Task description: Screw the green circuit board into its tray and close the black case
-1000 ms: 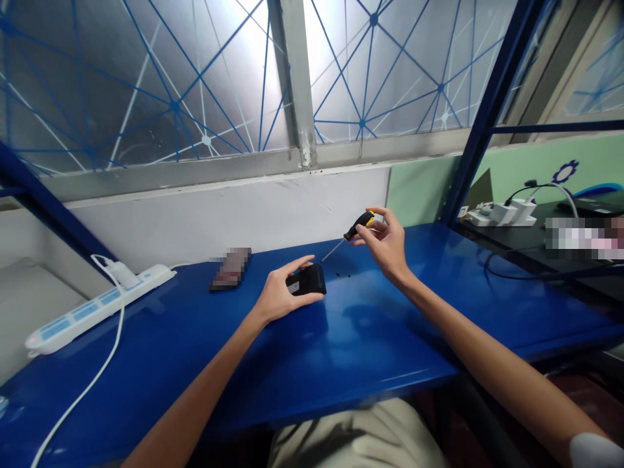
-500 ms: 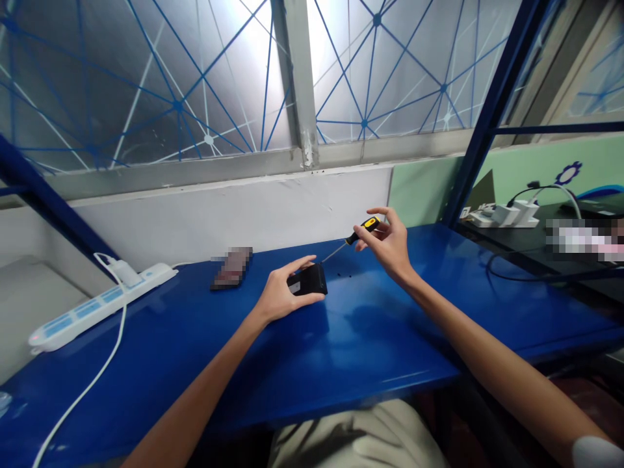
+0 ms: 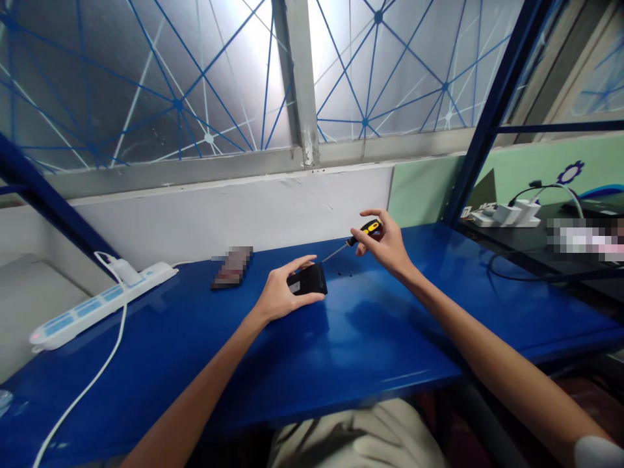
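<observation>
My left hand (image 3: 285, 291) is closed around a small black box-like device (image 3: 312, 278), thumb on the near side and fingers on the far side. A pale label shows on the device beside my palm. In my right hand (image 3: 387, 244) is a screwdriver (image 3: 372, 227) with a black and yellow handle, pinched between thumb and fingers. Its thin metal shaft slants down to the left, and the tip meets the far right corner of the device. A few tiny dark pieces (image 3: 340, 273), perhaps screws, lie on the blue table (image 3: 390, 331) right of the device.
A phone-like slab (image 3: 231, 268), partly blurred out, lies left of my hands. At the left, a white power strip (image 3: 102, 305) has a plug and a white cable (image 3: 110, 361) running to the front edge. Another power strip (image 3: 507, 218) sits on a dark table at the right.
My right hand and the screwdriver handle have shifted very slightly, with the fingers placed differently on the handle. The left hand and the device stay where they were.
</observation>
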`<state>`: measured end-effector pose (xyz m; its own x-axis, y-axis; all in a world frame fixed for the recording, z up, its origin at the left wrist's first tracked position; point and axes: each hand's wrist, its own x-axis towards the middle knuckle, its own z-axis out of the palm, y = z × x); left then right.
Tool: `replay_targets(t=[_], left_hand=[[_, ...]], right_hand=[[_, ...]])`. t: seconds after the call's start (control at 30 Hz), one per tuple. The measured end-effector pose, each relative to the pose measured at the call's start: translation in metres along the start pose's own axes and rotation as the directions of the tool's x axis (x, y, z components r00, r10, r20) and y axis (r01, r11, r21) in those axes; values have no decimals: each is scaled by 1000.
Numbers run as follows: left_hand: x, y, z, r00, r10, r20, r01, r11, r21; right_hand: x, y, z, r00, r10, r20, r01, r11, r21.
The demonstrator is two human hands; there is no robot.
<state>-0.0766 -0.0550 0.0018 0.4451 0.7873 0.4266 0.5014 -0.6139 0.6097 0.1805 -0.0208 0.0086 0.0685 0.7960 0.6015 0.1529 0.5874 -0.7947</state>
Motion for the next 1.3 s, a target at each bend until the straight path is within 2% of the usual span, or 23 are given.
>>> replay_targets(t=[0.1, 0.27, 0.47, 0.53, 0.67, 0.87, 1.03, 1.1, 1.2, 1.23, 1.3], left_hand=[[0, 0, 0, 1000, 6, 4, -6, 1000, 0], [0, 1, 0, 1000, 7, 11, -7, 1000, 1], [0, 3, -1, 1000, 8, 13, -8, 1000, 5], [0, 2, -1, 1000, 11, 11, -11, 1000, 8], [0, 2, -1, 1000, 8, 14, -8, 1000, 10], [-1, 4, -1, 1000, 14, 17, -14, 1000, 11], [0, 3, -1, 1000, 13, 19, -13, 1000, 3], [0, 3, -1, 1000, 13, 20, -13, 1000, 0], [0, 3, -1, 1000, 15, 18, -15, 1000, -1], [-1, 3, -2, 1000, 16, 18, -16, 1000, 0], [-1, 3, -2, 1000, 14, 19, -14, 1000, 0]], right_hand=[[1, 0, 0, 1000, 26, 7, -26, 1000, -6], [3, -4, -1, 990, 70, 120, -88, 985, 151], [2, -3, -4, 999, 39, 34, -38, 999, -38], [3, -2, -4, 997, 63, 51, -62, 998, -15], [5, -2, -6, 982, 99, 161, -121, 983, 136], [4, -2, -6, 997, 58, 45, -57, 998, -20], [5, -4, -8, 978, 89, 190, -115, 985, 130], [5, -4, -9, 982, 66, 175, -84, 991, 103], [4, -3, -9, 997, 28, 72, -26, 999, -29], [4, -3, -9, 998, 24, 65, -21, 998, -53], [4, -3, -10, 991, 37, 125, -36, 999, -12]])
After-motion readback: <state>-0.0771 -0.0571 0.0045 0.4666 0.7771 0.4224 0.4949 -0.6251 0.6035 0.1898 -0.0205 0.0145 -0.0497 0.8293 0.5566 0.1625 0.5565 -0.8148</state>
